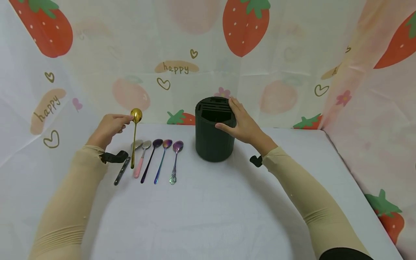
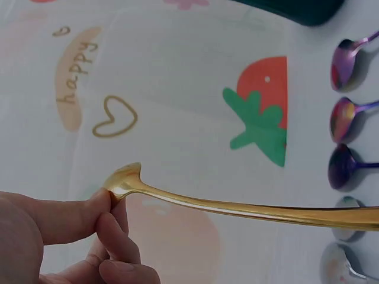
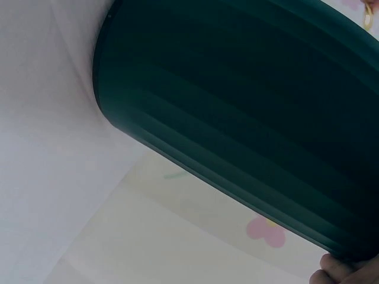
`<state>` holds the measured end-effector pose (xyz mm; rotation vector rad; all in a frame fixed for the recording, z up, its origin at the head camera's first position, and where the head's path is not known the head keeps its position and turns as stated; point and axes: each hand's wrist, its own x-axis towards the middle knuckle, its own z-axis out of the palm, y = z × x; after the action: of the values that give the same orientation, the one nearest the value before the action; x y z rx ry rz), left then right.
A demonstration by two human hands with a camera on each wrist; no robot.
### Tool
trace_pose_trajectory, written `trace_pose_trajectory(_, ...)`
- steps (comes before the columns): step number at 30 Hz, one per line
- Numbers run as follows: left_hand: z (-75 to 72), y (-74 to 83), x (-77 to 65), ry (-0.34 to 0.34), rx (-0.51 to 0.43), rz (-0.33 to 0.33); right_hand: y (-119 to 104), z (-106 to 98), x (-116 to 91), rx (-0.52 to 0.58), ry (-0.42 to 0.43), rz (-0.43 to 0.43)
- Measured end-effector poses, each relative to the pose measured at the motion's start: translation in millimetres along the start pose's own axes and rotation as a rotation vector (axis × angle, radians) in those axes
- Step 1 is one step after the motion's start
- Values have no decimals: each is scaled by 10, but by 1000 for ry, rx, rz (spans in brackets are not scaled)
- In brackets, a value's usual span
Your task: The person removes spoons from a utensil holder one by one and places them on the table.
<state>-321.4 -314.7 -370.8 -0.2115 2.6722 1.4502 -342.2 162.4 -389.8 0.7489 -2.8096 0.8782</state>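
My left hand (image 1: 112, 127) pinches a gold spoon (image 1: 134, 139) by its bowl between thumb and fingers. The spoon hangs upright with its handle down, over the left end of a row of spoons. In the left wrist view the thumb presses the gold bowl (image 2: 125, 178). My right hand (image 1: 245, 124) grips the top of a dark green utensil holder (image 1: 212, 144), thumb across the front rim and fingers round the far right side. The holder stands on the table with a slotted lid and a wider opening at the front. Its inside is mostly dark.
On the white table (image 1: 201, 216) lie several spoons side by side: a black-handled one (image 1: 121, 171), a pink-handled one (image 1: 138, 168), a dark purple one (image 1: 147, 164), a blue-purple one (image 1: 161, 164) and an ornate one (image 1: 175, 162). A strawberry-print cloth (image 1: 130, 50) hangs behind.
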Motion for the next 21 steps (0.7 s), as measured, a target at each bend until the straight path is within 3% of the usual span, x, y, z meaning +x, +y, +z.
trace_pose_trajectory(12,-256,-370,52,-80,77,-95,-17,-7,1,-4,3,-1)
trace_pose_trajectory(21,-409,-573,77,-81,171,-151,6,14,7,-1,0,6)
